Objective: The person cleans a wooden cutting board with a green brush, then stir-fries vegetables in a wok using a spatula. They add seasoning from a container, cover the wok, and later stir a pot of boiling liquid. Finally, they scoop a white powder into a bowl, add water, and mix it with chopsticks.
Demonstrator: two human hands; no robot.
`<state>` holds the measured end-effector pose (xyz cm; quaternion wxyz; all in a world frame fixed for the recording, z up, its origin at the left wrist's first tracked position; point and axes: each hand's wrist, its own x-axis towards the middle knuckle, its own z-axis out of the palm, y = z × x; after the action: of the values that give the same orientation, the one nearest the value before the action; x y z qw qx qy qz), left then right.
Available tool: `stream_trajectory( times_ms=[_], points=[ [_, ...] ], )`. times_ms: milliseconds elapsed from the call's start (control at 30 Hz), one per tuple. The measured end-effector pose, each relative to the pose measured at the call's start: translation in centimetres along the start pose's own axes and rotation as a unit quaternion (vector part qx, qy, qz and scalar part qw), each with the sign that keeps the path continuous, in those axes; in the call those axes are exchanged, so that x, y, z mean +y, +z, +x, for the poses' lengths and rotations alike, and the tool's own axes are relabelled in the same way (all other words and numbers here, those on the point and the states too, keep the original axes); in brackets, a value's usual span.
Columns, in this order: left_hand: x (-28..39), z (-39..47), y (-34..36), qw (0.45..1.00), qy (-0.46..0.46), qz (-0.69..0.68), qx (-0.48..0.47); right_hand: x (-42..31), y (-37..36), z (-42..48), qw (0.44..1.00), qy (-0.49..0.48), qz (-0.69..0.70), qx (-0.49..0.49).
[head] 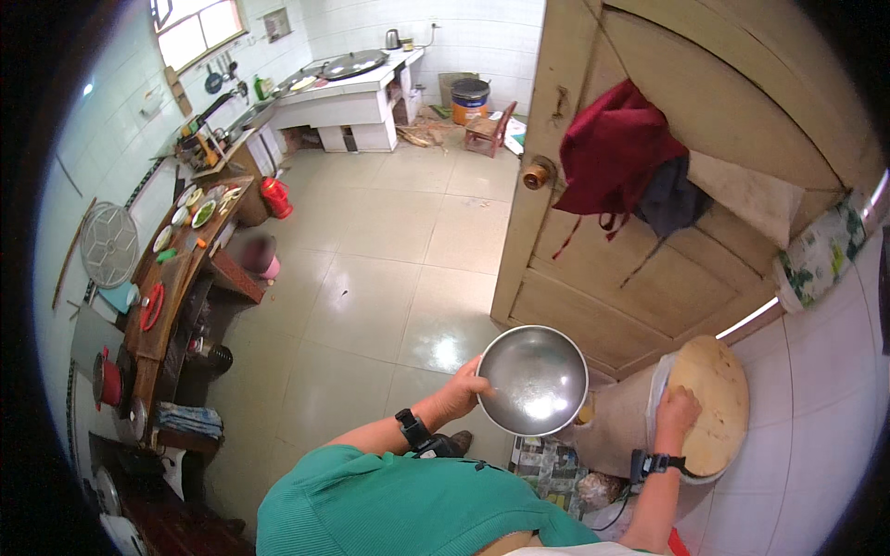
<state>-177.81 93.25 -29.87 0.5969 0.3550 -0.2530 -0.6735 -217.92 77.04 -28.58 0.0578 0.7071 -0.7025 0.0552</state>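
A round stainless steel bowl (534, 381) hangs in front of me, its shiny inside facing up and nothing seen in it. My left hand (464, 390) grips its left rim, thumb over the edge. To the right stands a tall beige bin (615, 424) with plastic showing at its rim. Over its mouth lies a round wooden lid (719, 403). My right hand (678, 415) is on the lid near its left edge, fingers curled; what the fingertips hold is hidden.
A wooden door (577, 292) with a hanging red cloth (619, 149) stands beyond the bin. Along the left wall runs a wooden bench (182, 271) with plates of food. Farther off are a red thermos flask (277, 197), a tiled stove (354, 104) and a small chair (487, 132).
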Motion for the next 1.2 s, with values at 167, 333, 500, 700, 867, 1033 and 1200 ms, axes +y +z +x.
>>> stream_trajectory(
  times_ms=[167,333,500,700,867,1033,1200],
  points=[
    [-2.2,2.0,-5.9,0.987,0.074,0.141,-0.007,7.0,-2.4,0.9,0.938,-0.166,-0.139,0.272],
    [0.4,0.3,-6.2,0.998,-0.006,-0.008,0.059,10.1,-8.8,1.4,0.953,-0.135,-0.134,0.234],
    [-0.3,2.5,-4.7,0.999,-0.032,0.022,0.038,14.5,-13.4,-4.8,0.939,0.019,-0.122,0.32],
    [0.6,4.1,-5.7,0.994,-0.096,0.037,0.032,8.1,-27.9,-19.5,0.897,0.197,-0.096,0.383],
    [-0.2,6.1,-3.0,0.993,-0.109,0.05,-0.003,8.5,-28.9,-32.0,0.845,0.447,0.125,0.265],
    [-1.2,7.8,-0.9,0.987,-0.143,0.071,-0.032,10.2,-11.0,-37.3,0.814,0.512,0.253,0.108],
    [-0.9,8.0,-1.1,0.985,-0.131,0.099,-0.049,8.4,3.9,-35.1,0.898,0.324,0.299,-0.011]
  ],
)
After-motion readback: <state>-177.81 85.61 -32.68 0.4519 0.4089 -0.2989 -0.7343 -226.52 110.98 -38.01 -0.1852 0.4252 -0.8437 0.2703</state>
